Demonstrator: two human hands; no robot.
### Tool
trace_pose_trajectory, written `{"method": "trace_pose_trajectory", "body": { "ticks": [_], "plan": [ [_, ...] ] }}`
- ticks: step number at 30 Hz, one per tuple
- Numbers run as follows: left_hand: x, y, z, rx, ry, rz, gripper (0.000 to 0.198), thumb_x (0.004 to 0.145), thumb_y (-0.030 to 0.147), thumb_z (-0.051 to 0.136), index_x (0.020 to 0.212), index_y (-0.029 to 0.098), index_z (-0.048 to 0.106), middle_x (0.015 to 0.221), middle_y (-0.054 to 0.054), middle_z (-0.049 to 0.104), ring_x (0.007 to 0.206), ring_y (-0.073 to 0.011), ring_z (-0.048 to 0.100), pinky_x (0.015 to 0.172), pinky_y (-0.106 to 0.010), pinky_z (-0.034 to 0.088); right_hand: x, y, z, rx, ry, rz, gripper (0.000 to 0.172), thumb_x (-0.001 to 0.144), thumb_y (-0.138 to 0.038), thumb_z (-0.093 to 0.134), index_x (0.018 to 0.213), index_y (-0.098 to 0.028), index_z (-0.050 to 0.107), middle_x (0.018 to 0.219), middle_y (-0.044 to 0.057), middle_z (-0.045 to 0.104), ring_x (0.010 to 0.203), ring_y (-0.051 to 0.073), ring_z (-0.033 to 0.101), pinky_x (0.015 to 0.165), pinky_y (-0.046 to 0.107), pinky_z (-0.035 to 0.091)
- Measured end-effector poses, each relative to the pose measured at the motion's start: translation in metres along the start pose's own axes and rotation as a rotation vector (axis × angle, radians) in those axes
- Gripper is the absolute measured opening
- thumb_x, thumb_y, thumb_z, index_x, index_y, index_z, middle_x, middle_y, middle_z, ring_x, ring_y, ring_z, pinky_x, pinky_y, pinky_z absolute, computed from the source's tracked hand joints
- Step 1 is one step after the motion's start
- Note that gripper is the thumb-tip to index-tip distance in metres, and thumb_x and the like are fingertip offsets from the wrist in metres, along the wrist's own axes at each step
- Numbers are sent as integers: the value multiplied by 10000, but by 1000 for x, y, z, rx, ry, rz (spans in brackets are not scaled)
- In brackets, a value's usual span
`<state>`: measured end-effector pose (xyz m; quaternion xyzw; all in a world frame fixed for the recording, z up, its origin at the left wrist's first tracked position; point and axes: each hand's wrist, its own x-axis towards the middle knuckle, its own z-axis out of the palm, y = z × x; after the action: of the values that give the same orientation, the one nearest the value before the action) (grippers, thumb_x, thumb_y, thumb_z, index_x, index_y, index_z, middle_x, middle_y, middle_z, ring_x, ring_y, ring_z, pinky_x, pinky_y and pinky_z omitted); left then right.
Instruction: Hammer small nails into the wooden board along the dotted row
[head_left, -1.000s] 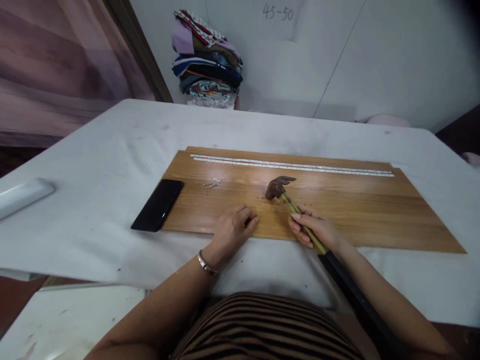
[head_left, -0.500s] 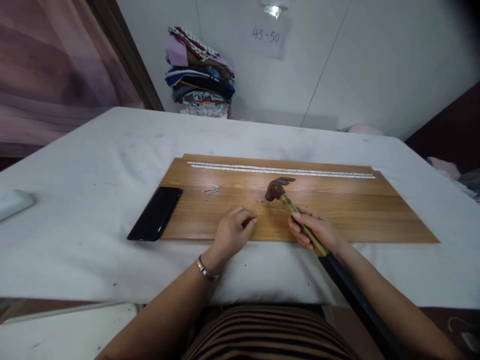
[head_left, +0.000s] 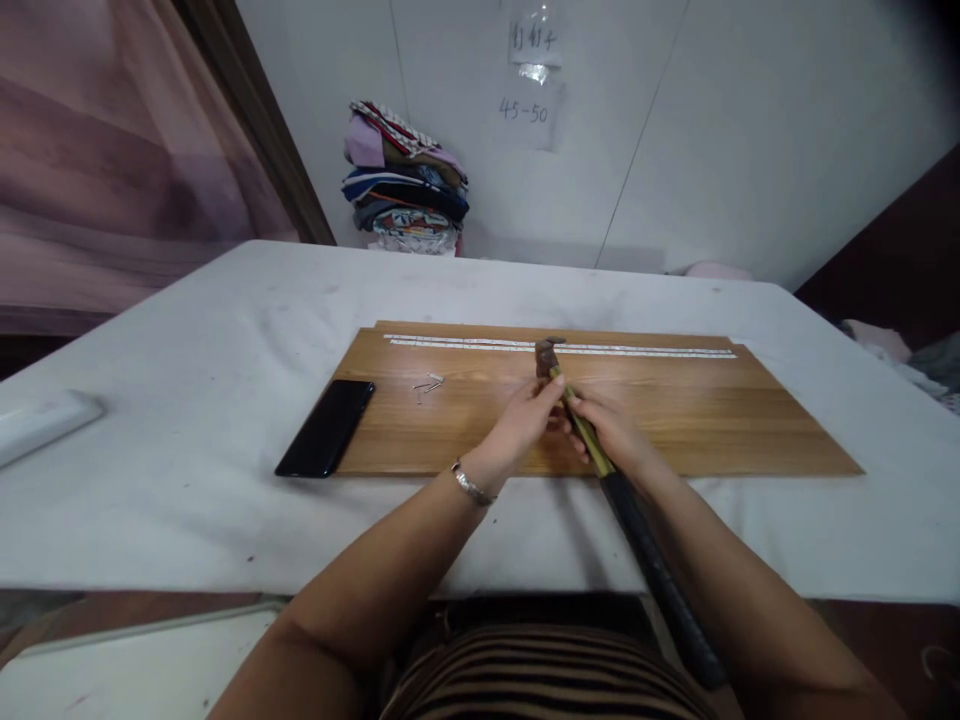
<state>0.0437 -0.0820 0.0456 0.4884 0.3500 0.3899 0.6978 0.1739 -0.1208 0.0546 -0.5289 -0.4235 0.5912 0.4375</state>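
A claw hammer [head_left: 637,530] with a rusty head, a yellowish neck and a long black grip slants over the wooden board [head_left: 735,420]. My right hand [head_left: 616,432] is wrapped round its yellowish shaft. Just below the head, my left hand [head_left: 523,418] is closed on the shaft too, thumb along it; part of its fingers is hidden. Several loose nails [head_left: 430,385] lie on the board, left of my hands. Two white measuring strips [head_left: 465,345] run along the board's far side.
A black phone [head_left: 326,430] rests at the board's left end. The board lies on a white-covered table [head_left: 187,440], with a white object [head_left: 49,425] at far left. Folded clothes [head_left: 409,185] are stacked behind, near a pink curtain [head_left: 127,170] and a wall with handwritten paper [head_left: 525,110].
My left hand has moved up and right from the board onto the hammer's neck. The hammer has turned more upright, and its head has moved slightly farther away. The camera view has tilted up a little.
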Motion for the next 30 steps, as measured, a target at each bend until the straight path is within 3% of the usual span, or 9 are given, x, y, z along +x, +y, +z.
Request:
{"method": "trace_pose_trajectory", "body": {
  "ticks": [4,6,8,11,14,17,23,26,30],
  "plan": [
    [13,20,10,-54,99,-94,269,954,384,543,787,174,518,489,73,430,350,-76,409,399,-200,339,6,-4,15,0,-24,-151,414,841,-430,602,1213,-248,623,752,-25,660,502,108,574,443,231,468],
    [12,30,7,-71,148,-92,266,953,364,549,776,166,531,516,53,472,384,-74,428,427,-201,372,5,-4,11,-95,-49,-185,502,849,-428,614,1330,-285,598,815,-11,694,572,130,620,482,247,495],
    [8,40,1,-43,171,-73,287,940,377,580,762,153,551,584,15,545,459,-81,491,482,-209,424,6,-3,-7,-253,-44,-235,478,852,-434,620,1295,-259,655,805,8,708,626,152,644,517,267,512],
    [1,51,-16,83,205,-79,273,934,361,595,783,134,582,692,-28,607,511,-83,520,501,-220,441,17,-1,-57,-444,259,-373,426,847,-421,591,1165,-179,737,775,45,723,710,186,666,628,311,549],
    [-7,58,-35,170,192,-91,267,941,361,577,807,131,597,722,-35,610,501,-76,499,471,-216,417,39,4,-113,-608,589,-326,459,804,-365,576,1185,-160,729,873,90,767,824,240,701,755,381,571],
    [-14,63,-49,204,149,-110,243,920,367,600,845,136,611,788,-55,639,523,-79,516,462,-213,409,60,14,-148,-736,750,-335,412,795,-339,568,1114,-162,760,1010,132,779,983,287,705,923,430,534],
    [-29,67,-49,365,146,-161,300,885,427,632,842,130,635,763,-54,635,499,-71,483,446,-205,374,84,46,-161,-579,756,-314,395,794,-377,562,1059,-162,762,1045,130,775,1044,287,693,995,446,507],
    [-33,63,-41,372,178,-191,287,885,417,628,864,131,640,763,-52,635,511,-74,490,452,-202,380,90,60,-172,-422,744,-327,409,786,-419,584,1075,-179,746,1025,106,776,1021,271,701,969,452,526],
    [-33,55,-38,396,184,-247,319,899,444,596,800,143,632,615,-16,563,486,-84,468,433,-199,357,95,69,-189,-300,720,-315,386,755,-451,623,1023,-201,745,970,84,776,952,261,714,896,456,562]
  ]
}}
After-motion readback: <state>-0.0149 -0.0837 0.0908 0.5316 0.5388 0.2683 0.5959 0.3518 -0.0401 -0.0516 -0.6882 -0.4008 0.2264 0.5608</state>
